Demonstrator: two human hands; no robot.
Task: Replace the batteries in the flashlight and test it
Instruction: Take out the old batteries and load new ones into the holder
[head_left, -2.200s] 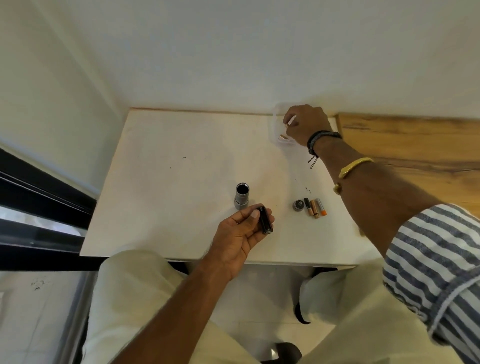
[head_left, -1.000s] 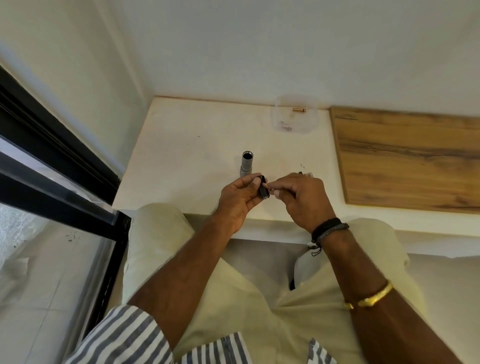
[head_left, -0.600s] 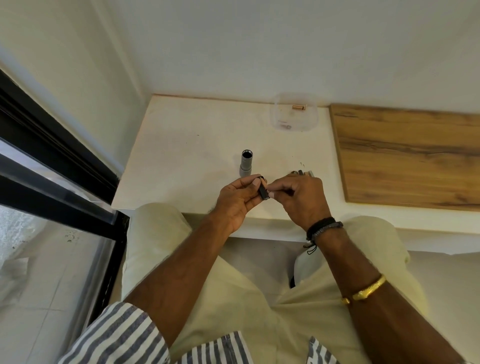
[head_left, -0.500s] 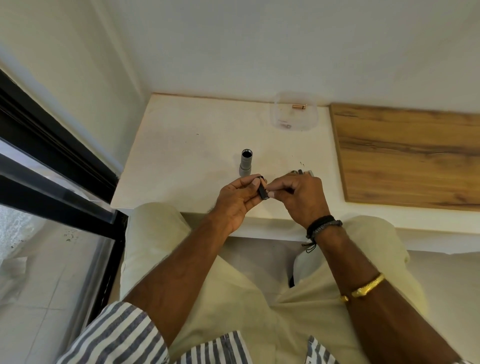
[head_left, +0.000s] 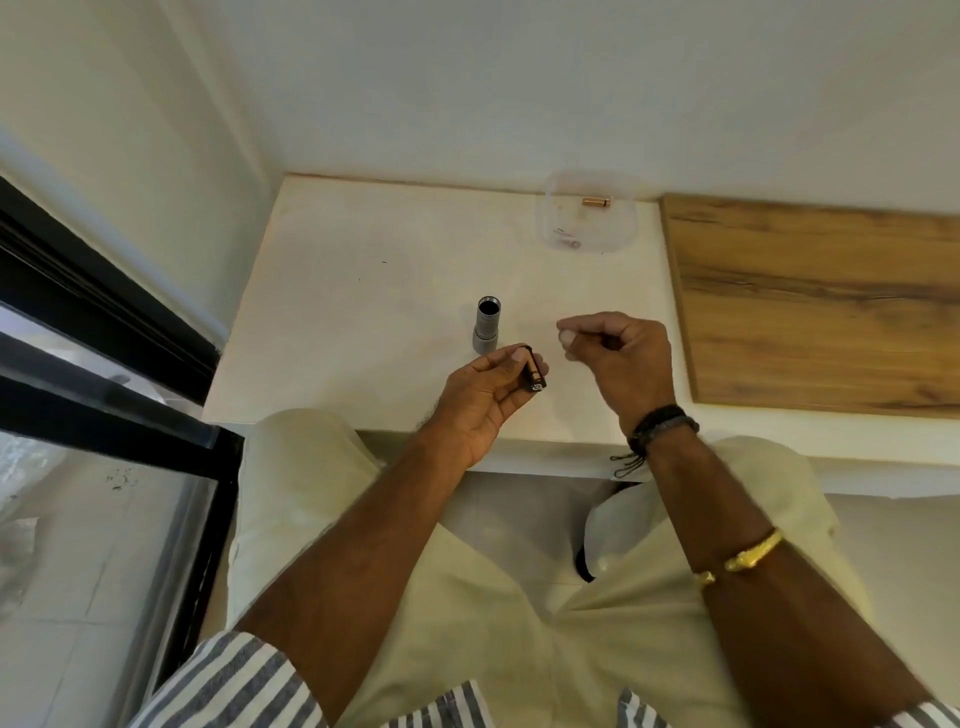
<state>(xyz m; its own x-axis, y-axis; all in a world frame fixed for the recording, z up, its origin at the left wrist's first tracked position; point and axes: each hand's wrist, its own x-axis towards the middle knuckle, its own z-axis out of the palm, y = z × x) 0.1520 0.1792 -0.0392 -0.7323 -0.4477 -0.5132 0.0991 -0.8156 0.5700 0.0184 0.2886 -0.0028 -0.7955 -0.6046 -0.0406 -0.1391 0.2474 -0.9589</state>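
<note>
Left hand (head_left: 485, 400): thumb and fingertips closed on black battery carrier (head_left: 535, 371), brownish at its near end, held low over the near part of the white table (head_left: 363, 291). Right hand (head_left: 618, 358): just beside the carrier but clear of it, fingers curled, thumb and forefinger tips together, nothing visible between them (anything very small there impossible to tell). Flashlight body (head_left: 487, 325): upright on the table, open end up, just beyond the left hand. Likely hazards: loss of the carrier from so light a fingertip hold, with a drop to lap or floor; a knock from either hand toppling the narrow standing body and sending it rolling; cells seated the wrong way round, hence no light at the test. Farther back: clear plastic tub (head_left: 597, 228) close to the wall, copper-coloured battery (head_left: 596, 201) inside. To the right, wood-grain board (head_left: 810, 301). Plain white walls; black-framed glass (head_left: 104, 338) at left.
</note>
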